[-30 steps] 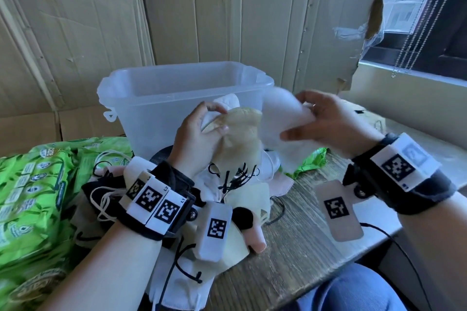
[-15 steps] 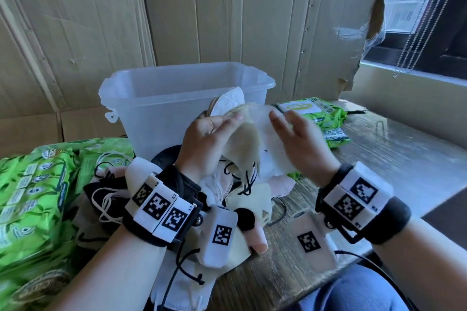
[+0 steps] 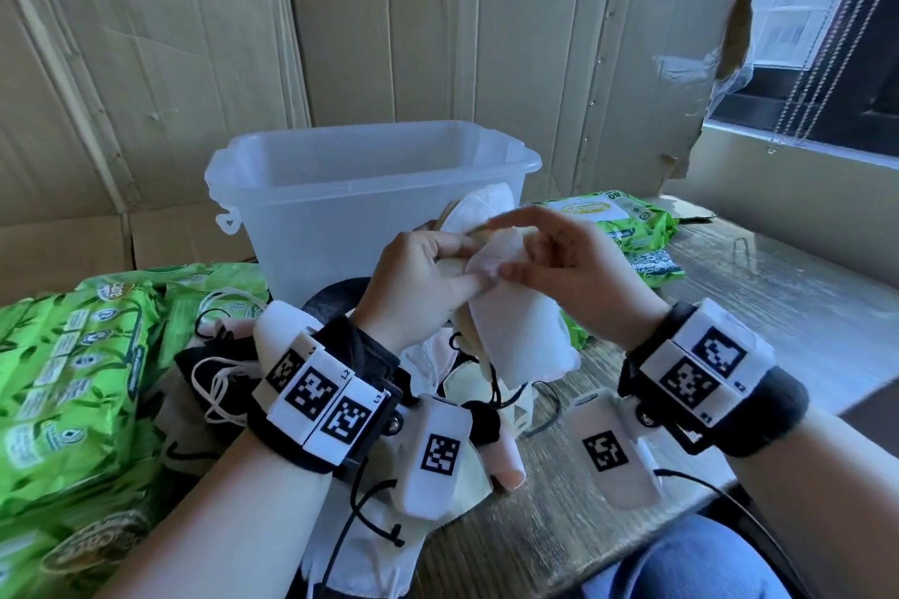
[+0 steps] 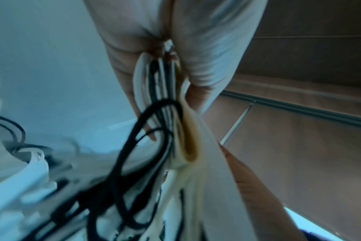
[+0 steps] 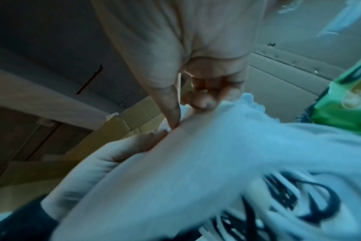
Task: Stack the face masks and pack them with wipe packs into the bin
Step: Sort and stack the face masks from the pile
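The left hand (image 3: 418,282) grips a bundle of stacked masks (image 3: 515,340), fingers curled round it, black ear loops (image 4: 146,130) dangling below. The right hand (image 3: 579,277) pinches the outer white mask at its top edge, thumb nearly meeting the left thumb. Both hover just before the clear bin (image 3: 369,190). More masks (image 3: 438,409) lie heaped on the desk (image 3: 759,321); green wipe packs (image 3: 68,365) sit left, another pack (image 3: 618,219) beside the bin.

"care" on left green wipe packs (image 3: 73,384), "80" on right wipe pack (image 3: 608,214)
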`<state>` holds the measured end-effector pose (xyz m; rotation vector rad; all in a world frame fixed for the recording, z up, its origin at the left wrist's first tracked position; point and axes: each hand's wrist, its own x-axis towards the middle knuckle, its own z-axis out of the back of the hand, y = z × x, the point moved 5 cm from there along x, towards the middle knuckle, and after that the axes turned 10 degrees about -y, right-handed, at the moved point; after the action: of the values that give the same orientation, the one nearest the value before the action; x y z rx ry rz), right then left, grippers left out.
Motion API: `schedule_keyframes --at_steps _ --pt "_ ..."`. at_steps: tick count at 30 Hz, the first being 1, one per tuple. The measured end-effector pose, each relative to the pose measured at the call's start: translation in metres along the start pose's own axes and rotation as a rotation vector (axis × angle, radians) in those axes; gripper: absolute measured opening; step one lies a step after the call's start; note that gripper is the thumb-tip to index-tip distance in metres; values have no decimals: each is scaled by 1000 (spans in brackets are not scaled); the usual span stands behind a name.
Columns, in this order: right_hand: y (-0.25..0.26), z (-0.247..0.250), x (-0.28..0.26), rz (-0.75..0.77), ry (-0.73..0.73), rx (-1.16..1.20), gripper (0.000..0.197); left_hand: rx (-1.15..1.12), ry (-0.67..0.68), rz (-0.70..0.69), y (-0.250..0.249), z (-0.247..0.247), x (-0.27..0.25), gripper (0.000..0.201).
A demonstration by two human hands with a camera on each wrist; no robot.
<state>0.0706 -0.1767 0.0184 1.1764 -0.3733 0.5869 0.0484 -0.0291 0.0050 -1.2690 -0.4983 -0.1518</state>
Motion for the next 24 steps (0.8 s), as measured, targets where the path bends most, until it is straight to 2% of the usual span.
schedule_keyframes --at_steps 3,7,10,12,14,16,18,21,24 --pt "4 11 3 96 -83 -194 28 15 48 -6 -2 -2 -3 24" --pt "13 22 -1 229 -163 -233 20 -24 37 50 -5 -3 -5 19" --pt "8 31 -2 128 -258 47 16 -114 5 84 -5 0 -4 38" --pt "3 37 -2 13 -319 230 20 -151 -31 93 -4 2 -2 45" --pt "-2 38 -5 -61 -361 236 28 -207 -75 117 -3 4 -1 44" --pt "-4 33 -8 -62 -372 180 24 -265 -55 121 -4 3 -1 46" --pt "-7 25 -9 -71 -364 163 15 -313 9 94 -8 -2 -4 34" --pt "-9 17 -12 -90 -397 204 20 -369 48 65 -12 -7 -8 16" --pt "-7 12 -14 -107 -424 226 17 -377 13 72 -8 -6 -6 18"
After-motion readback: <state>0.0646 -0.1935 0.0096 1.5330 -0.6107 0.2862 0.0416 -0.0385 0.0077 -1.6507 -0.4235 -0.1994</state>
